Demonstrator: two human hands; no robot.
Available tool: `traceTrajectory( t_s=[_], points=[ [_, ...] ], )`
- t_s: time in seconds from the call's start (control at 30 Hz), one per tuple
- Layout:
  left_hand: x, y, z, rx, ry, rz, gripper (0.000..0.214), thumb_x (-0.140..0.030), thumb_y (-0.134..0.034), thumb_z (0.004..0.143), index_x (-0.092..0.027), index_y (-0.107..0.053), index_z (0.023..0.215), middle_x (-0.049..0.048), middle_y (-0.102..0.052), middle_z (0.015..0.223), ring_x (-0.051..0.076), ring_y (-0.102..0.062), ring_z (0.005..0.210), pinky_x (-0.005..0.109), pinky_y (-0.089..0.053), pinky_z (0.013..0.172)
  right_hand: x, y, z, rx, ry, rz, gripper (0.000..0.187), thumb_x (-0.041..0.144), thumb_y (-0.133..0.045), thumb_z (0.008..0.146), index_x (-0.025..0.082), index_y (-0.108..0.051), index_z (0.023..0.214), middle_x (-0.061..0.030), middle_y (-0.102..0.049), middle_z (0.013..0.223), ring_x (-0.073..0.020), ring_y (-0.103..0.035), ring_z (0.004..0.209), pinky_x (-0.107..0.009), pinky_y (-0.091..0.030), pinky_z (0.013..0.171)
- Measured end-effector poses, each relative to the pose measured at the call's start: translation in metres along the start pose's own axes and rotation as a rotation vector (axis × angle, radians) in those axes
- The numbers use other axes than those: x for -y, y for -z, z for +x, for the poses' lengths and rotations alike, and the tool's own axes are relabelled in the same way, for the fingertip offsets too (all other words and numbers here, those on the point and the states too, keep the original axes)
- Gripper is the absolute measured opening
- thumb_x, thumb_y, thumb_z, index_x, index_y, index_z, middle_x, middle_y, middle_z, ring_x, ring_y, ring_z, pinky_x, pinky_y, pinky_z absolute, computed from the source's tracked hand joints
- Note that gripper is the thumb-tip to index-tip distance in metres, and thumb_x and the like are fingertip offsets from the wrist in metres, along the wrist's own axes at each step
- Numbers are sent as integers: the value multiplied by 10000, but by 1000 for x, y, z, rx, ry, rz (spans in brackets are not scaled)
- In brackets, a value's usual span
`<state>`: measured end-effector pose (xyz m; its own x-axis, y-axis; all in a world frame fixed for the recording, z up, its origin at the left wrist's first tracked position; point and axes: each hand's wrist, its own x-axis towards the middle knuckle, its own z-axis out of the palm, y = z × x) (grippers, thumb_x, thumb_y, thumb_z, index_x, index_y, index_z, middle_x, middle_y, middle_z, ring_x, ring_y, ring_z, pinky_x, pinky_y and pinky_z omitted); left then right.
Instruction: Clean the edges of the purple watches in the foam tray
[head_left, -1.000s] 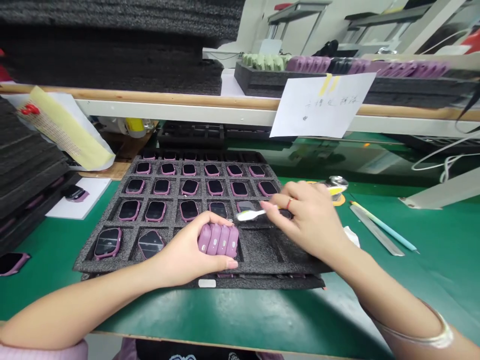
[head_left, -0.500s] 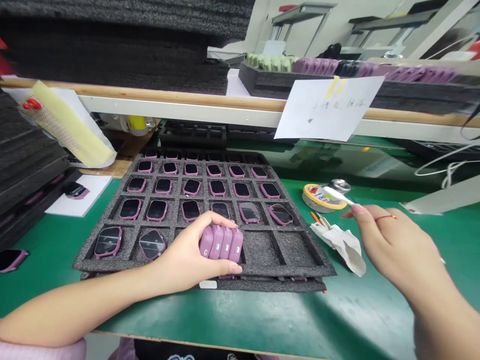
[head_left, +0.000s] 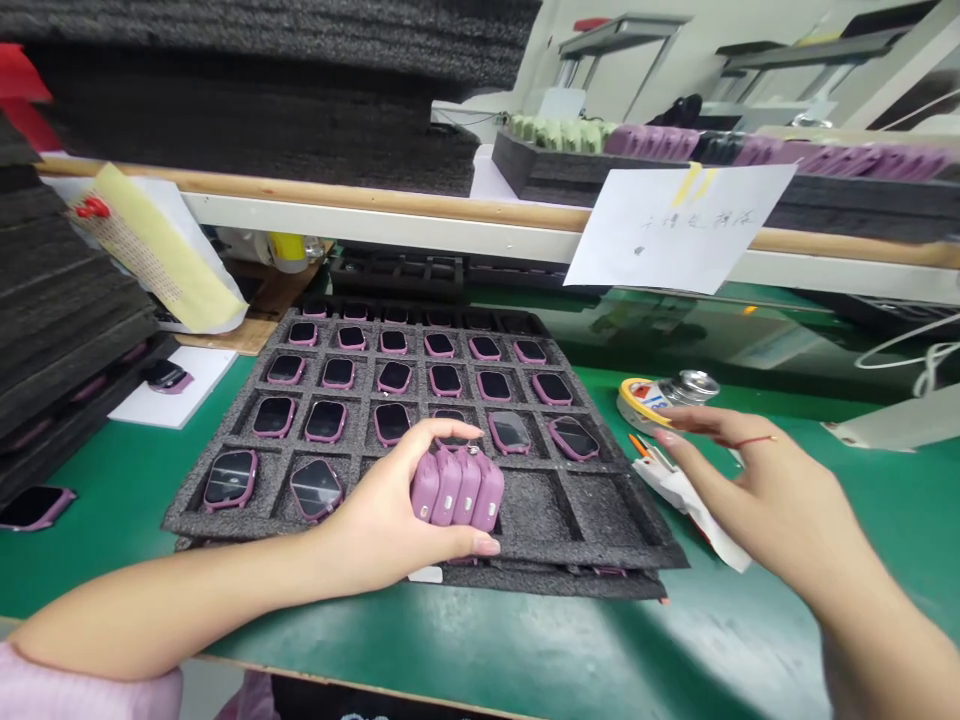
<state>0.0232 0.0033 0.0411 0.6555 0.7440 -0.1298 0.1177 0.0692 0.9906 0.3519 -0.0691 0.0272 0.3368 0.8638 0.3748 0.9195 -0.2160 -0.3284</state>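
My left hand (head_left: pixel 405 500) is closed around several purple smartwatch cases (head_left: pixel 457 490) standing side by side, small silvery slots facing me. It is held over the front row of a black foam tray (head_left: pixel 600 545), whose cells hold dark-screened purple smartwatches (head_left: pixel 230 478). On the right, my right hand (head_left: pixel 757 480) is open, thumb and fingers apart, beside a yellow-edged tape roll (head_left: pixel 637 400) and a small clear jar with a metal top (head_left: pixel 694 385). Below its fingers lie a crumpled white tissue (head_left: pixel 697 505) and an orange-tipped tool (head_left: pixel 640 445).
Stacked foam (head_left: pixel 67 260) stands at the left, near a loose smartwatch (head_left: pixel 34 507) and another on a white pad (head_left: pixel 180 395). A shelf edge (head_left: pixel 390 215) crosses behind the tray, with a paper note (head_left: pixel 675 225) hanging from it. A white cable (head_left: pixel 930 370) lies at right.
My right hand has moved left towards the tape roll and opened. The thin white stick it held is no longer visible there. My left hand still holds the watch cases; the view has shifted slightly.
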Motion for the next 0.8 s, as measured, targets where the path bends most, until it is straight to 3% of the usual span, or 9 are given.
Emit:
traceTrajectory(
  t_s=[0.07,0.13,0.23,0.33,0.47,0.57,0.7,0.8],
  points=[
    [-2,-2,-1,-17,-37,0,744,-227,-877,673,-278,-484,1303,53,-732,1109,290,-700,1103,479,-479,1057,38,0,4,49,109,139,355,588,-475,935,320,-628,1110,-74,-735,1139,-329,-703,1042,-485,-570,863],
    [-3,-3,-4,-28,-105,11,707,-204,-866,697,-271,-473,1281,50,-736,1109,268,-704,1096,433,-504,1036,76,1,6,90,194,423,393,599,-492,950,297,-634,1157,-68,-732,1139,-302,-698,1067,-473,-561,928],
    [-3,-3,-10,-18,-301,88,632,-195,-840,755,-277,-461,1253,37,-719,1166,219,-694,1119,344,-529,1004,122,5,9,160,282,793,391,578,-468,989,303,-639,1208,-46,-716,1144,-236,-683,1075,-388,-555,948],
    [0,2,-14,22,-521,184,570,-123,-759,822,-283,-448,1271,44,-691,1231,204,-681,1152,324,-531,1012,151,6,12,235,326,1122,393,567,-443,1008,306,-656,1210,-27,-700,1136,-202,-657,1098,-341,-520,997],
    [6,8,-10,24,-777,326,600,-13,-673,791,-260,-466,1297,69,-688,1239,232,-671,1161,381,-503,1050,164,-7,11,392,312,1324,437,596,-438,1001,284,-637,1233,-31,-684,1114,-188,-637,1108,-332,-490,1025],
    [8,9,-3,-20,-946,394,554,-72,-683,791,-225,-492,1288,89,-714,1177,244,-672,1134,413,-488,1045,161,-19,8,626,253,1321,536,663,-402,983,281,-572,1318,-49,-664,1188,-198,-625,1159,-366,-467,1065],
    [7,8,1,-93,-1018,468,515,-93,-665,801,-216,-509,1275,78,-730,1147,223,-665,1128,401,-453,1053,154,-24,6,954,169,1337,726,774,-338,929,255,-492,1412,-97,-692,1194,-267,-662,1155,-506,-473,1071],
    [7,8,1,-142,-1023,495,574,-77,-648,787,-219,-494,1321,71,-722,1171,211,-654,1139,375,-427,1063,155,-24,5,1054,146,1384,777,802,-431,877,256,-482,1427,-115,-653,1323,-300,-629,1239,-542,-463,1088]
  ],
)
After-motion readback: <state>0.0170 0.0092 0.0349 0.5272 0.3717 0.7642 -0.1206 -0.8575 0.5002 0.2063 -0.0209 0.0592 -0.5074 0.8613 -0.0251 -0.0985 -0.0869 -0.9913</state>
